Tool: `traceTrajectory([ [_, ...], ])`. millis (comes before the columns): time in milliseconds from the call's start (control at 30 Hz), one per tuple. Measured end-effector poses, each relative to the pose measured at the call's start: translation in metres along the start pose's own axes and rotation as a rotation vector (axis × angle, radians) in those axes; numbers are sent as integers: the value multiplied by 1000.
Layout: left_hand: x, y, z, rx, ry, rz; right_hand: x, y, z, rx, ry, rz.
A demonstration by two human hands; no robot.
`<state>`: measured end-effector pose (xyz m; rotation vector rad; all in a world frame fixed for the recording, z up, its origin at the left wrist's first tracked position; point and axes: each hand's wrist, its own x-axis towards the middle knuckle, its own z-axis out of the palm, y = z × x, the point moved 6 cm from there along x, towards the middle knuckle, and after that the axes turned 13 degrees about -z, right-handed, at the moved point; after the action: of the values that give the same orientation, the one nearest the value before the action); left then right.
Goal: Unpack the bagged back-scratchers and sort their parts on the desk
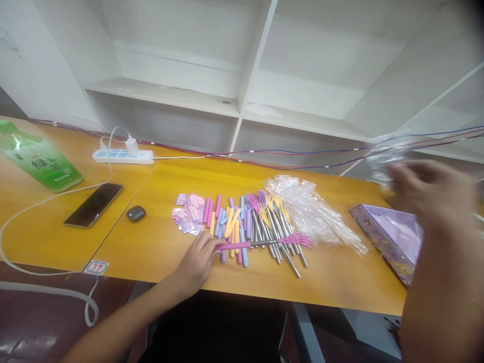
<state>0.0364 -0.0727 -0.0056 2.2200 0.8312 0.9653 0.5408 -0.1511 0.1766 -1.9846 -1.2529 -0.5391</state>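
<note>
My left hand (pixel 194 262) is closed around the pink handle end of a back scratcher (pixel 264 243), which lies sideways with its pink claw to the right. Beneath it are loose pink, yellow, blue and purple handles (pixel 235 222) and a pile of metal rods with claw heads (pixel 269 227). At the far right, my right hand (pixel 434 194) is raised and smeared by motion, pinching a crumpled clear plastic bag (pixel 387 156). A heap of clear plastic sleeves (pixel 313 214) spreads beside the rods. Small pink and purple cards (pixel 189 214) are scattered left of the handles.
An open purple box (pixel 381 239) sits below my right hand. To the left are a phone (pixel 94 205), a small black case (pixel 136 213), a green tea bottle (pixel 40 159) and a power strip (pixel 123 156). Cables (pixel 283 152) run along the table's back edge, before white shelves (pixel 181 96).
</note>
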Motion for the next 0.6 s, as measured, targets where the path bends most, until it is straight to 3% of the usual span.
traceTrajectory([
  [67, -1, -2, 0, -6, -10, -13, 2, -11, 51, 5, -328, 59],
  [133, -1, -5, 1, -11, -20, -34, 1, -14, 96, 10, -523, 60],
  [233, -2, -8, 1, -16, -33, -69, 3, -8, 131, 14, -488, 37],
  [333, -2, -9, 1, -20, -37, -103, -11, -13, 127, -2, -291, 1],
  [400, -2, -10, -1, -31, -26, -118, -43, -33, 115, 106, -218, -18],
  [533, -1, -8, -2, -45, 9, -97, -167, -110, 107, 655, -472, -28],
  [600, -1, -5, 0, -29, 5, -48, -234, -149, 109, 990, -582, 94],
])
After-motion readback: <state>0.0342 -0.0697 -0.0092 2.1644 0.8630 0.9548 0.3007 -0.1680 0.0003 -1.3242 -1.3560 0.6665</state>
